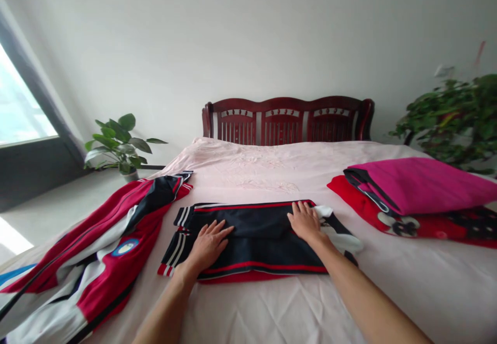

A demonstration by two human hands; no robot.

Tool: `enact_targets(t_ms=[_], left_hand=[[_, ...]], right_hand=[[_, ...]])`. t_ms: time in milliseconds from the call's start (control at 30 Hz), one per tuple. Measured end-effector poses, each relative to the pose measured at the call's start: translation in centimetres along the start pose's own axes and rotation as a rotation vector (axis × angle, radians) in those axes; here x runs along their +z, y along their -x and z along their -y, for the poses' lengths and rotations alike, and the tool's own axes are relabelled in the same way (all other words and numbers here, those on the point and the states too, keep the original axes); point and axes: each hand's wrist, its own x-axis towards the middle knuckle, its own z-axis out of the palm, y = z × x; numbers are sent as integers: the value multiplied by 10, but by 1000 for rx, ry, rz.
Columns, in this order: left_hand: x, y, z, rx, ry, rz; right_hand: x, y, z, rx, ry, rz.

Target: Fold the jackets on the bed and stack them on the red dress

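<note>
A dark navy garment (252,245) with red and white edge stripes lies folded flat on the bed, its striped cuffs at the left end. My left hand (209,241) rests on its left part, fingers spread and holding nothing. Across its right part lies my right hand (305,221), palm down with fingers apart. White cloth (345,241) shows beside and beyond my right wrist. A red strip of fabric (248,277) peeks out along the near edge.
At the left a red, white and navy jacket (128,245) lies spread. Folded at the right are a magenta garment (427,183) and a red one (411,227) beneath it. Behind are a wooden headboard (281,121) and two plants (120,139), (454,121).
</note>
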Motion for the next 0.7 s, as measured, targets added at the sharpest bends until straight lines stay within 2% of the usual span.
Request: enact_targets(t_ms=[100,200,267,333,400,467,533,600,700], left_hand=[[2,0,0,14,0,11],[2,1,-1,20,28,12],[-1,1,0,13,84,-11],[-8,1,6,-24,148,-87],[-17,4,18,-144,184,-209],[-26,8,36,-375,198,-343],[-31,14,57,-627,215,-417],[-33,20,77,-766,230,-393],[-32,23,98,-803,238,-298]], right_hand=[[-9,22,23,-238,-76,-134],[-9,47,42,-485,-145,-112],[-4,60,47,-550,-155,-48],[3,67,47,-541,-155,-26],[8,69,46,-523,-158,-41],[9,69,44,-518,-163,-48],[8,69,44,-519,-170,-48],[7,69,45,-518,-176,-49],[7,70,46,-515,-191,-63]])
